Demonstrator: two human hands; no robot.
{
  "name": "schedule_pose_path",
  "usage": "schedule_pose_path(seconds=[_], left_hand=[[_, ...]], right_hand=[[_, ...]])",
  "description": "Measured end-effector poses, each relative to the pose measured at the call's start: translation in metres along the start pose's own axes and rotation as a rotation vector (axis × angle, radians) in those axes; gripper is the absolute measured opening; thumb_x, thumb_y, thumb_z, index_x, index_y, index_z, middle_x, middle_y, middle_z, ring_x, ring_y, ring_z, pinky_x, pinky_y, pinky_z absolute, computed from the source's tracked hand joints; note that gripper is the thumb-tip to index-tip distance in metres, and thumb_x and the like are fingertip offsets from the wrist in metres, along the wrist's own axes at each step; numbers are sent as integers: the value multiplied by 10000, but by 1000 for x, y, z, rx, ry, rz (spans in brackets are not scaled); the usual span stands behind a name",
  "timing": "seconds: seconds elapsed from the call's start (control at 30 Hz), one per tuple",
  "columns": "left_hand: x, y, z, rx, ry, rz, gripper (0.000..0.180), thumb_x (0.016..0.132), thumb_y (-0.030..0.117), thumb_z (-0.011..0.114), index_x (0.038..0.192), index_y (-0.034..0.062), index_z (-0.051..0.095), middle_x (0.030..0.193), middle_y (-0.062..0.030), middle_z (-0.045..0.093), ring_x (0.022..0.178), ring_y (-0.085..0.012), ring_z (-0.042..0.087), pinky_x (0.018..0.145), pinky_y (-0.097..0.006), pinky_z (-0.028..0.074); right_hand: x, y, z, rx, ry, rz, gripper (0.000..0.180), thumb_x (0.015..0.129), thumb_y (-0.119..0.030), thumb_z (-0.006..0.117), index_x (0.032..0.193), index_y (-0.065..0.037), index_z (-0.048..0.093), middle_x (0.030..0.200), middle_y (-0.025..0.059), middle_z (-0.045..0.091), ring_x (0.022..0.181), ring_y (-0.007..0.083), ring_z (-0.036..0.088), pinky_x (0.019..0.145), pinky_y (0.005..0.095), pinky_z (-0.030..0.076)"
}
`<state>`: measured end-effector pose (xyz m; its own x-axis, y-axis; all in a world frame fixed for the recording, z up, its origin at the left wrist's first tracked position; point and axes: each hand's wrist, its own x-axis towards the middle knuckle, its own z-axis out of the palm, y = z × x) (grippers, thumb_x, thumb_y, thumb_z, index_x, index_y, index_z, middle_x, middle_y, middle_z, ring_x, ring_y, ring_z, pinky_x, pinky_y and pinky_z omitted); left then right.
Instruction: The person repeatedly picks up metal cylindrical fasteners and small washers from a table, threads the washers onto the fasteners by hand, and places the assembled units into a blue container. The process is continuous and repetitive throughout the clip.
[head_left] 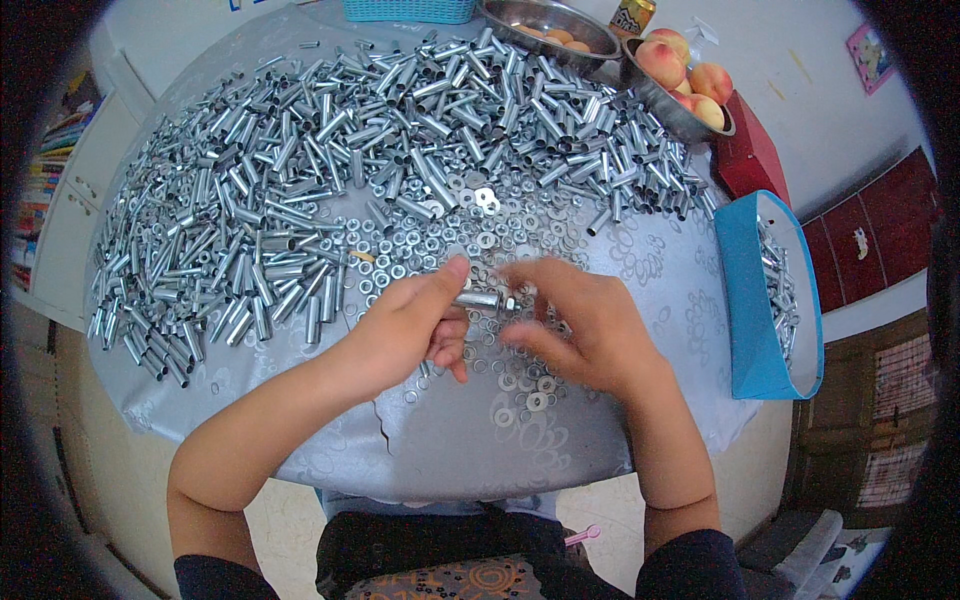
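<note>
Left hand (410, 335) closed in pinch on metal tube (478, 299), thumb uppermost, tube near level above middle of table (440, 445). Nut (511, 304) at tube's right end. Right hand (592, 325) half open, thumb and forefinger parted about nut; touching or not, can't tell. Loose washers (537, 402) right underneath! Danger: pinch slackens, tube tips, nut could drop among lookalikes. Clumsy right-hand knock might do same, or send it rolling off near edge. Blue box (752, 300) standing by right edge.
</note>
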<state>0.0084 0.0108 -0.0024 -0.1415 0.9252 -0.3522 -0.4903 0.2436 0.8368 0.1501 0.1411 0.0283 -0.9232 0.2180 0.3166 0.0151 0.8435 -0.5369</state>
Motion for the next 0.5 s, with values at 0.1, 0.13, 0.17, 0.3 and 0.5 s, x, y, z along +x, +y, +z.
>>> schedule_pose_path(seconds=[0.1, 0.13, 0.17, 0.3, 0.5], left_hand=[[-1, 2, 1, -14, 6, -14, 442, 921, 451, 346, 677, 84, 379, 576, 18, 324, 463, -93, 383, 553, -331, 496], [-1, 3, 1, -8, 10, -13, 444, 921, 452, 345, 675, 84, 380, 576, 19, 323, 464, -92, 384, 554, -330, 496], [-2, 3, 2, -2, 14, -12, 446, 921, 453, 345, 673, 83, 380, 576, 20, 323, 464, -91, 384, 555, -330, 496], [-2, 3, 2, 8, 10, -5, 452, 922, 452, 344, 665, 82, 381, 575, 20, 325, 465, -90, 387, 557, -329, 496], [0, 1, 2, -1, 11, 5, 453, 922, 444, 351, 650, 82, 370, 564, 15, 321, 462, -96, 388, 538, -329, 495]], right_hand=[[1, 5, -4, -108, -134, -45, 236, 749, -166, 636, 955, -64, 584, 741, 107, 579, 652, 290, 576, 564, 351, 444], [1, 4, -3, -92, -126, -34, 229, 748, -158, 636, 950, -64, 585, 738, 107, 578, 648, 291, 574, 564, 352, 444], [0, 3, -2, -76, -118, -24, 223, 747, -150, 637, 945, -63, 586, 736, 106, 578, 645, 293, 572, 564, 353, 443], [1, 7, 1, -52, -11, -90, 233, 817, -283, 562, 948, -91, 566, 760, 94, 583, 663, 307, 583, 563, 402, 454], [2, -5, 0, 41, 21, 22, 201, 813, -277, 568, 866, -83, 579, 789, 96, 585, 726, 304, 577, 573, 405, 449]])
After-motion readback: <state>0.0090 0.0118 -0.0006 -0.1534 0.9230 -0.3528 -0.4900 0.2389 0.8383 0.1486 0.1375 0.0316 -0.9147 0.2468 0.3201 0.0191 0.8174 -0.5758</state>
